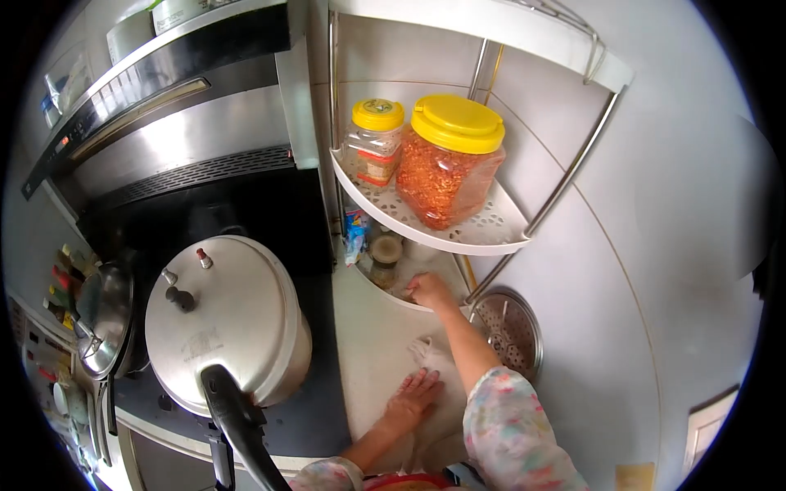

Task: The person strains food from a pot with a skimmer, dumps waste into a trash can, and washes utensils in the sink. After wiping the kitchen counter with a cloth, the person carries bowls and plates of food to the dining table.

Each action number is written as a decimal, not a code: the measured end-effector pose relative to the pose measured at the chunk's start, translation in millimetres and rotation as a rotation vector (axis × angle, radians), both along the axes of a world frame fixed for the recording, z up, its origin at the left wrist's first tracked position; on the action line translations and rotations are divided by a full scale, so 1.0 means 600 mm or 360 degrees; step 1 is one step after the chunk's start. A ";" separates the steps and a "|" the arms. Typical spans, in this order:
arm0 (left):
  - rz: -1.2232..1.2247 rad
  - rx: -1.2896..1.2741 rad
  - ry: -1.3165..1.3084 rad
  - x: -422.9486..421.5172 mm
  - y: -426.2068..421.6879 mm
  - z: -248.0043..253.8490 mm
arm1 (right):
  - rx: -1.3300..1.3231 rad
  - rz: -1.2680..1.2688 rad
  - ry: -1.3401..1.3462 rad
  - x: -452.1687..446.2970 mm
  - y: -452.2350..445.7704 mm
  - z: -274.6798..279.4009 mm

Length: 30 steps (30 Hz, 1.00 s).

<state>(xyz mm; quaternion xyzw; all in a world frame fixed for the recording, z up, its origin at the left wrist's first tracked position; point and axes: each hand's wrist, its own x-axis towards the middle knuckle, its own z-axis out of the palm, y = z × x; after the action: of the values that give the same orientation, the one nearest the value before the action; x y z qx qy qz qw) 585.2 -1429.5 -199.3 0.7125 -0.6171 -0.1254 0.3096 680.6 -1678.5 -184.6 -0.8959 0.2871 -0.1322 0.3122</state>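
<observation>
My left hand (412, 398) lies flat on the pale countertop (364, 344), fingers spread and holding nothing. Just beyond its fingertips is a crumpled whitish cloth (429, 353). My right hand (431, 290) reaches over the front edge of the lowest corner shelf (395, 292), its fingers curled closed. Whatever those fingers hold, if anything, is hidden from me. Left of that hand, on the same shelf, stands a small glass jar (385, 258) with a pale lid, beside a blue packet (355, 236).
Above hangs a perforated shelf (385, 214) bearing a large yellow-lidded jar of red flakes (446, 176) and a smaller yellow-lidded jar (377, 141). At left, a pressure cooker (233, 323) sits on the stove, its black handle (237, 425) toward me. A round perforated metal piece (509, 331) leans at right.
</observation>
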 end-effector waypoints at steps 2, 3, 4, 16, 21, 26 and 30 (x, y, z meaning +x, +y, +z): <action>-0.0027 -0.0041 0.0033 0.005 0.000 0.006 | -0.0091 -0.0045 -0.0141 -0.019 0.029 0.036; -0.0044 -0.0056 0.0045 0.012 0.000 0.012 | -0.0062 -0.0063 -0.0245 -0.032 0.055 0.060; -0.0055 -0.0064 0.0061 0.015 0.006 0.016 | -0.0025 -0.0077 -0.0345 -0.045 0.092 0.090; 0.0941 -0.0374 -0.0037 0.110 0.056 0.085 | -0.0256 0.0581 -0.0853 -0.162 0.284 0.345; 0.0683 -0.0113 -0.0326 0.127 -0.020 0.029 | -0.0671 0.0949 -0.1269 -0.233 0.396 0.574; 0.0688 -0.0234 -0.0462 0.087 0.030 -0.002 | -0.0491 0.0310 -0.1694 -0.247 0.493 0.584; 0.0667 -0.0181 -0.0379 0.062 0.120 0.030 | -0.0497 0.0419 -0.1305 -0.278 0.480 0.610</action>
<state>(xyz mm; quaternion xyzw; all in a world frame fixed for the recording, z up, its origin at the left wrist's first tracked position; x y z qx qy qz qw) 622.2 -1357.8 -181.2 0.8162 -0.4939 0.0613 0.2935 513.6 -1390.7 181.3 -0.8348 0.0002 -0.4767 0.2754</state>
